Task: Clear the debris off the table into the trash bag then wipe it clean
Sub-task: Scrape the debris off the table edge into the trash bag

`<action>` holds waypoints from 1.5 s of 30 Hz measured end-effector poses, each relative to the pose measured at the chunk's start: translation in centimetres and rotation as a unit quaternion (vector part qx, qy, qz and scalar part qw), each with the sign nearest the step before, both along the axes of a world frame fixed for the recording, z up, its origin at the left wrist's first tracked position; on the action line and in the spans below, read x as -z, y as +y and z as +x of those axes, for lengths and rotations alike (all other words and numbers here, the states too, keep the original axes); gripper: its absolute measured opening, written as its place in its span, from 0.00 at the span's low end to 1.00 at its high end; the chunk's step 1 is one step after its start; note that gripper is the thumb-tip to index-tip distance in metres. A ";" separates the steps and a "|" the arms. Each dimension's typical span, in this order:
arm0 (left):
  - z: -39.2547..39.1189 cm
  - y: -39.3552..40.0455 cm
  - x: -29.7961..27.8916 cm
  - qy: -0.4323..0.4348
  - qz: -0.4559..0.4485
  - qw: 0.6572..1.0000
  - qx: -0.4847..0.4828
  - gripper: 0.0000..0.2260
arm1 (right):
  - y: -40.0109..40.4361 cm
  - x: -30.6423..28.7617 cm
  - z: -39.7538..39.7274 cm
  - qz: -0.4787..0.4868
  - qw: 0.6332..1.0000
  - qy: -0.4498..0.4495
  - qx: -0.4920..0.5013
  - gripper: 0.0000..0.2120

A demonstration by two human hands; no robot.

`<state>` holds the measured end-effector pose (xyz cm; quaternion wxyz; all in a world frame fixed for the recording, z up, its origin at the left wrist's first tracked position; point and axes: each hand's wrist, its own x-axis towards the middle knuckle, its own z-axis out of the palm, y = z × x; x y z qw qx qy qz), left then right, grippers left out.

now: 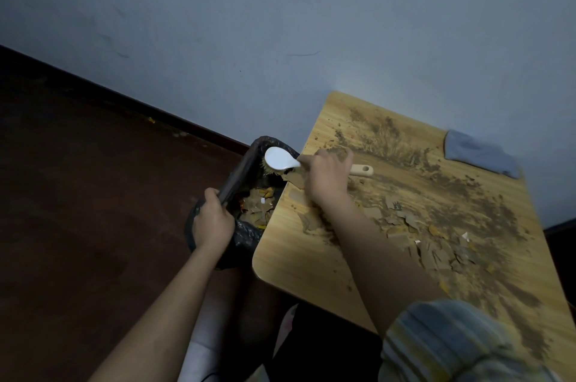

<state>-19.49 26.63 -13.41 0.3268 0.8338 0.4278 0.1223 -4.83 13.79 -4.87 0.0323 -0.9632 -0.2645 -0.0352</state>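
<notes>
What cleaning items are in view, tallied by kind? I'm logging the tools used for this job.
White-backed brush with a wooden handle: 1
Black plastic trash bag: 1
Folded blue-grey cloth: 1
Total: 3

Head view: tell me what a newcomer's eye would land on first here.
Most striking is the brown debris smeared and scattered across the wooden table, thickest toward its right side. At the table's left edge the right hand grips a white-backed brush whose head hangs over the open black trash bag, while the left hand holds the bag's rim. A grey-blue cloth lies at the table's far right corner.
</notes>
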 end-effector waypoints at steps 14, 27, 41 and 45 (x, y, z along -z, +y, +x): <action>0.8 -0.3 0.1 -0.014 -0.001 1.000 0.007 0.06 | -7.8 -1.4 0.9 -0.085 0.995 -0.009 0.042 0.16; 0.4 -0.5 -0.4 -0.001 0.004 1.000 0.011 0.06 | -2.6 1.4 -0.3 0.014 0.999 0.014 0.030 0.21; -0.7 -0.4 0.0 0.010 0.005 1.000 0.028 0.09 | -7.4 1.2 -0.5 -0.055 0.998 -0.024 -0.012 0.20; -1.2 -0.7 0.1 0.013 0.003 0.999 0.034 0.10 | -8.2 1.3 -1.9 -0.025 0.997 -0.036 -0.061 0.17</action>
